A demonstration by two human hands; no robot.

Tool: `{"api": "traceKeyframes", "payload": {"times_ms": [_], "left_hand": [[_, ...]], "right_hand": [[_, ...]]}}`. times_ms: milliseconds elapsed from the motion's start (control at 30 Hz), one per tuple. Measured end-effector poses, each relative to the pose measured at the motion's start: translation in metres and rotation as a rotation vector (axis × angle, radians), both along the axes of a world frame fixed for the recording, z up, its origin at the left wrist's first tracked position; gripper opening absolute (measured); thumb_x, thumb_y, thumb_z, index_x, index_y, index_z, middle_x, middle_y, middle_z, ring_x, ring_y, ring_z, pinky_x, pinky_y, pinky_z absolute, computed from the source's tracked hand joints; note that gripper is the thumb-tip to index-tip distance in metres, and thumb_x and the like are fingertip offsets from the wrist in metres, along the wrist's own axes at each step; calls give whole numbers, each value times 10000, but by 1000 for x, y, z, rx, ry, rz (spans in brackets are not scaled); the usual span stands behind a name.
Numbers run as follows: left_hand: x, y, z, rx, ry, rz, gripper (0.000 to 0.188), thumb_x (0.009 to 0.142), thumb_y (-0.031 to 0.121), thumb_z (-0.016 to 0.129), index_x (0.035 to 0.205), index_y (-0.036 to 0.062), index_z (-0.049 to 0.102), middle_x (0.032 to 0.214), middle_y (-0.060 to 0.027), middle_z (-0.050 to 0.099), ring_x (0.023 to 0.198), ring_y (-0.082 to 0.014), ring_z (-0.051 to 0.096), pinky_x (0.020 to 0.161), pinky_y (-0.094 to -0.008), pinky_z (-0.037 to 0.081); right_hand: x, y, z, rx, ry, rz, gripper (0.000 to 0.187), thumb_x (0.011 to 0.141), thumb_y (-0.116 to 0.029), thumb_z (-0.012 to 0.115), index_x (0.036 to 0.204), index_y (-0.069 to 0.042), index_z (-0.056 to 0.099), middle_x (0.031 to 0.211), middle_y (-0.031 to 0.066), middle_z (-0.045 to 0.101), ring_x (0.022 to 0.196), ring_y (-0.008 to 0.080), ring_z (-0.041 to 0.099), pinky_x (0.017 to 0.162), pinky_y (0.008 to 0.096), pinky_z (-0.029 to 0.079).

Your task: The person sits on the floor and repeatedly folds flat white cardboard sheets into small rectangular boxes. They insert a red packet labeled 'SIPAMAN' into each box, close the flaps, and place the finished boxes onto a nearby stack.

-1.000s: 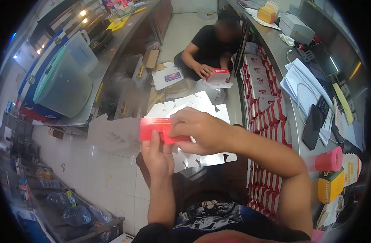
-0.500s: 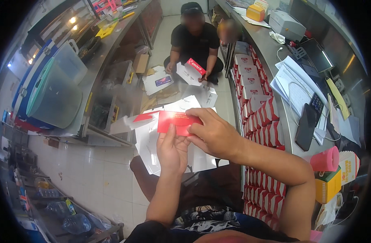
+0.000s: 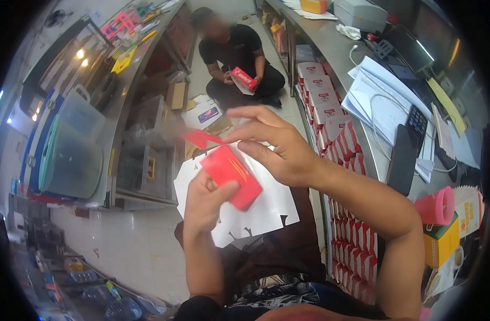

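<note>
My left hand [image 3: 204,202] grips a red folding carton [image 3: 232,175], thumb pressed on its front panel. The carton is tilted and partly folded, with a red flap [image 3: 202,138] standing out at its far end. My right hand [image 3: 277,145] is beside that end, fingers stretched and thumb apart. Its fingertips are close to the flap; whether they touch it I cannot tell. White flat carton sheets [image 3: 271,206] with cut edges lie over my lap, below the carton.
Opposite me a person [image 3: 237,53] sits on the floor, holding a red-and-white carton [image 3: 244,79]. Folded red-and-white boxes [image 3: 322,99] fill the shelf at right. Above it, the counter bears papers [image 3: 381,96], a phone [image 3: 401,160] and a pink cup [image 3: 436,206]. Clear tubs [image 3: 73,150] stand left.
The red carton has turned from level to slanted and come nearer me. My right hand has let go of it and opened. The person opposite has raised their carton and folded it up.
</note>
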State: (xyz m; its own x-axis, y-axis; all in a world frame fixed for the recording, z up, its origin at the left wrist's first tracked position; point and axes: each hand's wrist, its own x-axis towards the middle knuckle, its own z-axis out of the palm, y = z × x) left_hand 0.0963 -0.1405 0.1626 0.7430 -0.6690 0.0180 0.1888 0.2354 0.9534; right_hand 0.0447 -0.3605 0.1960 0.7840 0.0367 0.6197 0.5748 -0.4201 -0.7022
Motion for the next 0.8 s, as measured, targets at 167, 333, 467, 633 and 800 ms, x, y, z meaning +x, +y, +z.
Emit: {"api": "traceKeyframes", "payload": {"times_ms": [167,333,467,633,800], "left_hand": [[8,24,20,627,-475,-426,400,959,99,765,1308,-6,600,937,-88,766,830,-140,725,724,-314,558],[-5,23,18,540,-442,-119,464,947,98,770,1345,-8,554,892,-110,766,823,-189,743,729,-338,559],[-18,10,8,472,-726,293,843,775,96,914,1467,17,441,1009,-129,693,966,-239,681,926,-372,523],[-11,3,-1,466,-1081,362,801,676,-16,912,1391,66,562,1138,-133,607,1063,-244,628,982,-380,508],[0,11,-4,254,-1034,329,586,654,-75,823,1213,63,712,1133,-91,589,1103,-232,597,1188,-518,380]], "right_hand": [[1,-6,-2,-277,-100,15,350,922,-177,783,1271,-168,761,1610,223,396,1385,400,503,1074,463,513],[8,-9,-9,-285,-100,-223,336,879,-256,834,1074,-22,693,1569,234,416,1394,413,484,1091,482,477],[16,-19,-11,2,-91,-499,340,900,-288,826,1030,-15,669,1483,252,456,1379,411,493,1098,464,440],[16,-11,-8,315,-97,-426,329,919,-279,820,1096,-30,698,1485,240,457,1393,386,493,1119,446,420],[0,-2,-5,-88,-67,-115,261,925,-196,799,1139,-61,734,1551,204,461,1407,351,508,1134,430,429]]}}
